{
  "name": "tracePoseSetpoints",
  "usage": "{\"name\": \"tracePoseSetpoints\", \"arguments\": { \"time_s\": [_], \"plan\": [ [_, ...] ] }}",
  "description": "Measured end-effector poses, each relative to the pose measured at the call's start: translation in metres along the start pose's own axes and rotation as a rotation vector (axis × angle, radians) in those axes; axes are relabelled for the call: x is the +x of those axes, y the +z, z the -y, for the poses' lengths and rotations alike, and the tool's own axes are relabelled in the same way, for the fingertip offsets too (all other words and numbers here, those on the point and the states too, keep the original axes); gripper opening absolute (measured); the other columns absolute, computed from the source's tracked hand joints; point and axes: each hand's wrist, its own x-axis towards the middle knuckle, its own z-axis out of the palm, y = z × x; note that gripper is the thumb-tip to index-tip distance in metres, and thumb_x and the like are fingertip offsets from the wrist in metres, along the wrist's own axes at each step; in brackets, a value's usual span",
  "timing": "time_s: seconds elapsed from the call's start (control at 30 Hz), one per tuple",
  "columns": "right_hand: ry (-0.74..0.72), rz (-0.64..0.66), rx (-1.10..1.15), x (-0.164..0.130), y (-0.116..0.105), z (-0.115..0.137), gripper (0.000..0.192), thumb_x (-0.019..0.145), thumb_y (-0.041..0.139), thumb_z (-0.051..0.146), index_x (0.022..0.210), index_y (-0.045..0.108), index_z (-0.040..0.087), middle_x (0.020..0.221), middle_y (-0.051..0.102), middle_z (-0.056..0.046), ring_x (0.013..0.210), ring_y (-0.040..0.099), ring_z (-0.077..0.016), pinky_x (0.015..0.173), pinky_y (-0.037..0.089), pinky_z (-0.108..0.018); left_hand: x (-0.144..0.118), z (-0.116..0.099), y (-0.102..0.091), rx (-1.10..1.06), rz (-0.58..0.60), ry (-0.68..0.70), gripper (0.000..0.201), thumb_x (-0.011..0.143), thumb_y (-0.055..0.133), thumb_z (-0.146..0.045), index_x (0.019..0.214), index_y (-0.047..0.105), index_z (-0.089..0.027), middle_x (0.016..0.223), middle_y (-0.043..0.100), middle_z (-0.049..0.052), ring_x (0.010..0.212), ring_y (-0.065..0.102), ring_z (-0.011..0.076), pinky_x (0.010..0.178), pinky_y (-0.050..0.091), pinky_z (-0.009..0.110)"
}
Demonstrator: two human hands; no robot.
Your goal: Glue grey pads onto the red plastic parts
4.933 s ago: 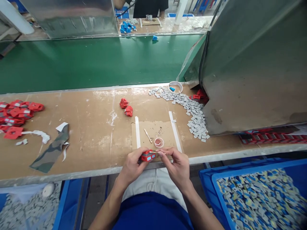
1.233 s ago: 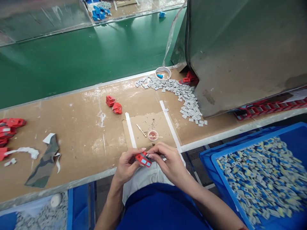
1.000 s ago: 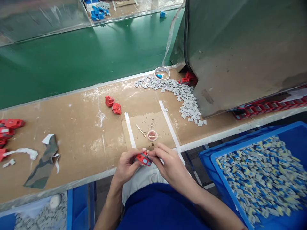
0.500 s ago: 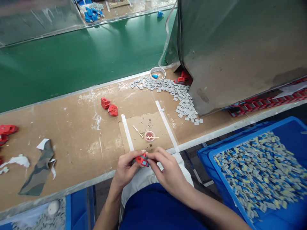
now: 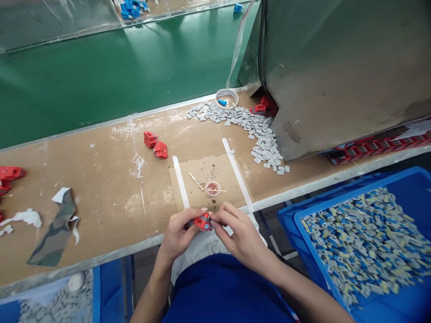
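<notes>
My left hand (image 5: 180, 231) is closed, its thumb and fingers pinching a small red toy vehicle piece (image 5: 203, 221) with grey and light blue parts. The piece is held just past the bench's front edge, above my lap. My right hand (image 5: 237, 229) has its thumb and forefinger closed at the right end of the same piece; whether a smaller part sits between those fingertips is hidden. Beyond the hands, a small round cup (image 5: 213, 189) of reddish liquid stands on a taped cardboard sheet (image 5: 188, 163), with a thin stick across it. A white stick (image 5: 195, 181) lies left of the cup.
Grey flat tiles (image 5: 264, 146) spread around a tape roll (image 5: 226, 98) at the back. Two red pieces (image 5: 155, 146) sit left of the sheet. A metal panel (image 5: 336, 80) rises at right. A blue bin (image 5: 298, 217) of grey-blue parts stands lower right. Camouflage cloth (image 5: 55, 233) lies at left.
The camera view has shifted slightly, moving the bench scene up and a little to the right. Both hands keep hold of the red piece, which appears slightly turned.
</notes>
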Motion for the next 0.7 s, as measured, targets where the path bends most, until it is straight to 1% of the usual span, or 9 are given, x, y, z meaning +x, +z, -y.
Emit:
{"name": "tracePoseSetpoints", "arguments": {
  "time_s": [0.1,0.2,0.27,0.33,0.4,0.47,0.57,0.7],
  "plan": [
    [-0.047,0.067,-0.082,-0.002,-0.003,-0.001,0.020,0.099,0.049,0.010,0.082,0.057,0.017,0.079,0.047,-0.001,0.065,0.047,-0.0120,0.059,0.036,-0.024,0.002,-0.002,-0.001,0.033,0.057,0.031,0.020,0.090,0.071,-0.016,0.109,0.075,-0.018,0.102,0.081,0.010,0.088,0.078,0.0183,0.079,0.062,0.023],
    [-0.052,0.065,-0.070,-0.005,-0.002,-0.004,0.020,0.100,0.049,0.011,0.083,0.057,0.017,0.078,0.046,-0.001,0.066,0.048,-0.0126,0.060,0.037,-0.024,0.005,-0.004,-0.001,0.050,0.082,0.051,0.019,0.091,0.070,-0.018,0.109,0.075,-0.018,0.097,0.081,0.009,0.084,0.078,0.0181,0.077,0.061,0.023],
    [-0.013,0.036,-0.004,-0.006,0.000,-0.007,0.017,0.099,0.050,0.012,0.087,0.059,0.017,0.080,0.048,-0.001,0.068,0.049,-0.0129,0.061,0.039,-0.024,0.007,-0.006,0.000,0.072,0.069,0.055,0.021,0.092,0.069,-0.020,0.113,0.074,-0.018,0.096,0.081,0.009,0.084,0.077,0.0186,0.076,0.061,0.025],
    [0.055,0.004,0.114,-0.007,0.002,-0.012,0.013,0.099,0.052,0.014,0.091,0.062,0.017,0.082,0.052,-0.002,0.072,0.053,-0.0134,0.065,0.043,-0.025,0.009,-0.008,0.001,0.078,0.058,0.070,0.023,0.093,0.068,-0.022,0.115,0.073,-0.019,0.097,0.081,0.010,0.085,0.077,0.0194,0.078,0.061,0.027],
    [0.134,0.000,0.250,-0.007,0.002,-0.016,0.010,0.099,0.054,0.018,0.095,0.063,0.017,0.085,0.057,-0.003,0.076,0.056,-0.0143,0.068,0.046,-0.026,0.010,-0.008,0.001,0.057,0.063,0.094,0.022,0.094,0.067,-0.023,0.115,0.073,-0.019,0.098,0.080,0.011,0.087,0.076,0.0196,0.078,0.061,0.028],
    [0.191,0.027,0.354,-0.005,0.002,-0.018,0.011,0.099,0.056,0.024,0.097,0.065,0.018,0.088,0.059,-0.005,0.079,0.058,-0.0152,0.069,0.048,-0.026,0.010,-0.008,0.002,0.034,0.072,0.103,0.022,0.094,0.067,-0.023,0.114,0.073,-0.019,0.096,0.080,0.011,0.086,0.075,0.0190,0.076,0.060,0.027],
    [0.224,0.075,0.421,-0.002,-0.001,-0.018,0.018,0.099,0.057,0.033,0.095,0.066,0.018,0.090,0.058,-0.005,0.078,0.057,-0.0149,0.067,0.048,-0.026,0.011,-0.007,0.001,0.013,0.084,0.113,0.023,0.095,0.066,-0.024,0.116,0.073,-0.020,0.096,0.080,0.011,0.085,0.075,0.0184,0.075,0.059,0.026],
    [0.261,0.151,0.473,0.002,-0.005,-0.018,0.026,0.098,0.058,0.040,0.087,0.062,0.017,0.080,0.055,-0.001,0.070,0.050,-0.0131,0.063,0.042,-0.025,0.012,-0.005,-0.001,-0.021,0.114,0.161,0.023,0.095,0.065,-0.022,0.117,0.074,-0.020,0.101,0.080,0.012,0.086,0.075,0.0184,0.077,0.060,0.027]
  ]
}}
